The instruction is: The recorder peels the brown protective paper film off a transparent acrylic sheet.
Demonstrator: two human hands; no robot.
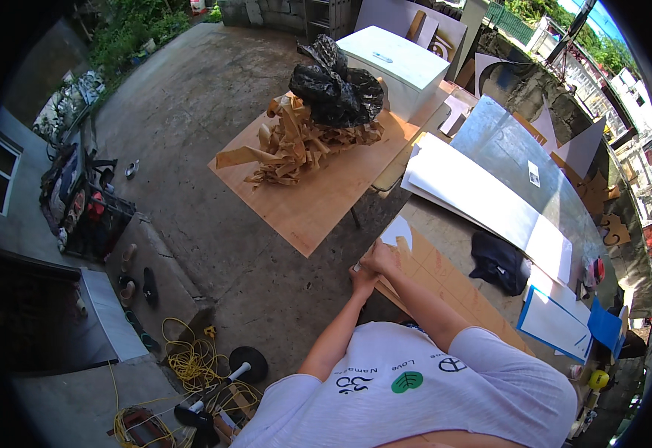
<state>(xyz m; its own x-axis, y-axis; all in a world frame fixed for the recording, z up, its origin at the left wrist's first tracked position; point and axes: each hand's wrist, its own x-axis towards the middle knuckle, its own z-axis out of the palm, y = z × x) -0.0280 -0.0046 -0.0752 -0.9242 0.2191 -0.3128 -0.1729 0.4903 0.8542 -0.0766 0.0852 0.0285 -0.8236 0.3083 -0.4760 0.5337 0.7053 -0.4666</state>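
Both hands — left hand (362, 278), right hand (380, 257) — press closed fingers onto the near corner of a brown board (445, 287) — likely stiff, light, best gripped at its edges.

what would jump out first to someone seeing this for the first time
Probably the black plastic bag atop a heap of curled brown paper strips, on a plywood sheet at upper centre. Next, the hands: the left hand and right hand meet at the near corner of a long brown board with a white patch, just below centre. A tangle of yellow cord lies on the concrete, lower left.
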